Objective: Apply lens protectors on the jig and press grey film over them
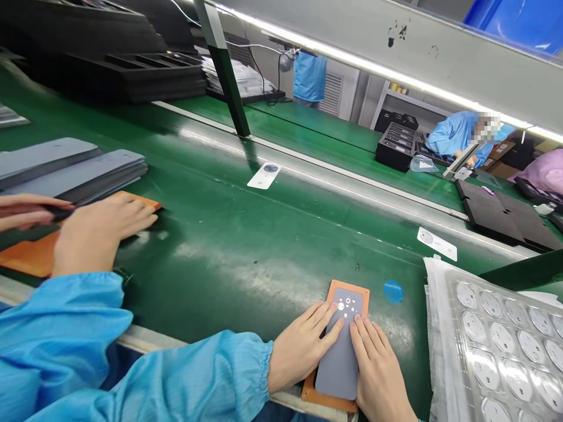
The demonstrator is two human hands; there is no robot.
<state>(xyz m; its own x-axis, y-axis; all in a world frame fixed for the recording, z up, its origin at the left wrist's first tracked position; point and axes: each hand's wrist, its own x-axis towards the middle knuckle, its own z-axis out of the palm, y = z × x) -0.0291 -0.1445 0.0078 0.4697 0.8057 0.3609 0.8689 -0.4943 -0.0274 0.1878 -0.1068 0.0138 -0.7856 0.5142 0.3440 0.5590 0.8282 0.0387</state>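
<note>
A grey phone-shaped panel (338, 363) with several holes near its top lies on an orange plate (329, 400) at the front edge of the green table. My left hand (303, 347) holds the panel's left side, its fingertips on the upper part. From the right, my right hand (379, 364) grips the opposite side, fingertips just below the holes. The panel sits between both hands, and the orange rim shows above and below it.
At left, a co-worker's hands (103, 225) are over another orange plate (33, 255), near stacks of grey panels (88, 170). A clear tray of round parts (501, 337) stands at right. White cards (264, 176) lie further back. A metal post (224, 76) rises behind.
</note>
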